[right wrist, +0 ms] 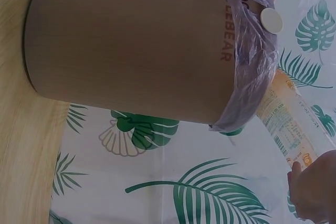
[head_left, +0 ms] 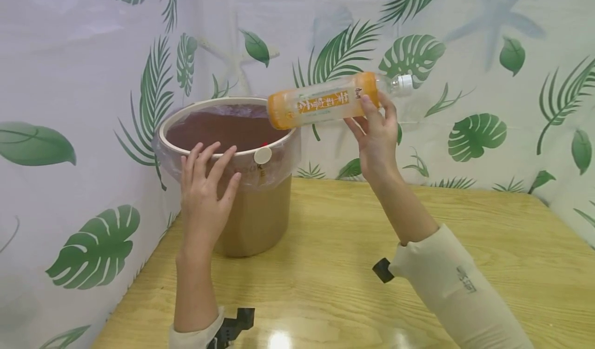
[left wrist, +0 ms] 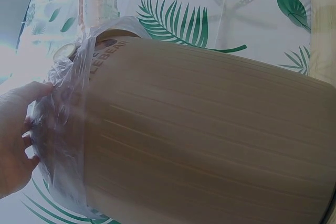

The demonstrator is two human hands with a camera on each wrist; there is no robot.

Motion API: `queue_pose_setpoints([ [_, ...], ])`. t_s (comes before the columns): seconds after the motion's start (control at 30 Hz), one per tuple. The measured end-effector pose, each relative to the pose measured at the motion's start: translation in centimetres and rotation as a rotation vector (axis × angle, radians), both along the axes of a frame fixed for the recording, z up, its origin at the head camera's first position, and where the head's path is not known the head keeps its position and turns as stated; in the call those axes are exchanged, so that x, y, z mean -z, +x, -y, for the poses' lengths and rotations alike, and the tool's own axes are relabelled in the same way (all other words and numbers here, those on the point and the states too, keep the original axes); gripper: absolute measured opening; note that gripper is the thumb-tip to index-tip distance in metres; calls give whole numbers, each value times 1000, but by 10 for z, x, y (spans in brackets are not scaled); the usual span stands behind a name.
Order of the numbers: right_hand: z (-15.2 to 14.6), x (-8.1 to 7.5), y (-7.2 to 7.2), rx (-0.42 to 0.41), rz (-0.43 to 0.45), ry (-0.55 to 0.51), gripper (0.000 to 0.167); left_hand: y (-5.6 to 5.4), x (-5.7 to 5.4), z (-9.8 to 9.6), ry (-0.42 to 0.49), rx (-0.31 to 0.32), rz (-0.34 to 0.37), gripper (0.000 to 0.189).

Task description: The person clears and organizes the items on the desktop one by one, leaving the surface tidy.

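A brown trash can (head_left: 253,220) stands on the table, its cream rim (head_left: 162,132) lined with a clear plastic bag (head_left: 279,169) folded down over the outside. My left hand (head_left: 204,189) rests on the near rim, fingers spread and fairly straight over the edge and bag. My right hand (head_left: 375,137) grips a clear plastic bottle (head_left: 321,101) with an orange label near its neck. The bottle lies almost level, white cap to the right, its base over the can's right rim. In the right wrist view the bottle (right wrist: 294,119) shows beside the bagged rim.
The can sits on a wood-grain table (head_left: 344,266), close to the leaf-patterned backdrop (head_left: 93,184) at the left and back. A round cream tab (head_left: 263,155) sticks out at the front of the rim.
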State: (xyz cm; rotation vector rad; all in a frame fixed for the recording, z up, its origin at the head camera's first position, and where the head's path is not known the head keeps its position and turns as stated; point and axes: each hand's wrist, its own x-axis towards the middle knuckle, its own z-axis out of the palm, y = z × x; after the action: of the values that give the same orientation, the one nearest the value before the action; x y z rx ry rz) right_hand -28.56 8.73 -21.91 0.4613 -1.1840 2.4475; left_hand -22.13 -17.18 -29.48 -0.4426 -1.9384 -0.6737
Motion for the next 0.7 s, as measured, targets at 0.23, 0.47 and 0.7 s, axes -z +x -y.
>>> queue_pose_setpoints([
  [0.23,12,0,-5,-6,19,18,45,-1,-1,-1,-6,-4,5,39],
  [0.47,23,3,-11,-7,20,43,42,-2,0,-1,-7,-3,8,40],
  [0.7,34,4,-16,6,13,150,44,-1,-1,-1,-3,-7,5,39],
])
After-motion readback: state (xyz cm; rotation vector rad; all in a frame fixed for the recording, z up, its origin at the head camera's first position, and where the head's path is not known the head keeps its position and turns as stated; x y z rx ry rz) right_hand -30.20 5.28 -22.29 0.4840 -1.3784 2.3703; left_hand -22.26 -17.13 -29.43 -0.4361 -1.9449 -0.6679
